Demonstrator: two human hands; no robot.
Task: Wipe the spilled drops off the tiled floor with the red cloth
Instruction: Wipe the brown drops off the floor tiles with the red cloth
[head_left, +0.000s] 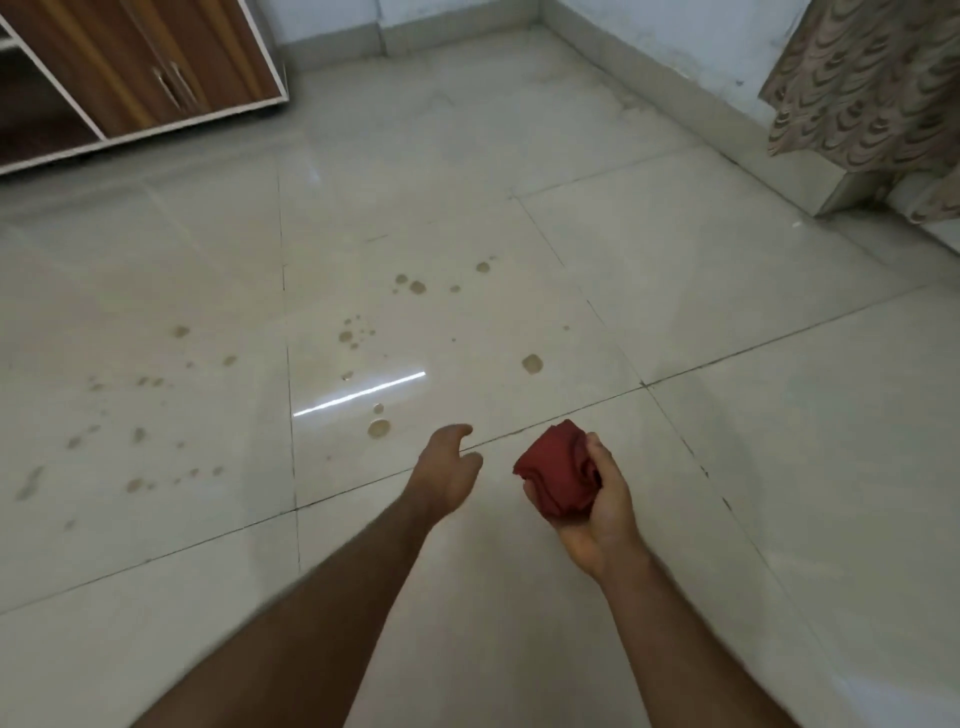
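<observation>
My right hand (602, 499) grips a bunched-up red cloth (558, 470) above the pale tiled floor (727, 291). My left hand (449, 467) hangs beside it, empty, its fingers loosely bent. Several brownish spilled drops (379, 427) are scattered over the tiles ahead and to the left of my hands; the nearest drop lies just beyond my left hand, and one bigger drop (532, 364) lies further ahead. More smeared drops (135, 486) spread across the tile at the left.
A wooden cabinet (156, 78) with an open shelf stands at the back left. A patterned curtain (872, 83) hangs at the back right above a low ledge (831, 187). A white wall (457, 15) with a skirting closes the far side.
</observation>
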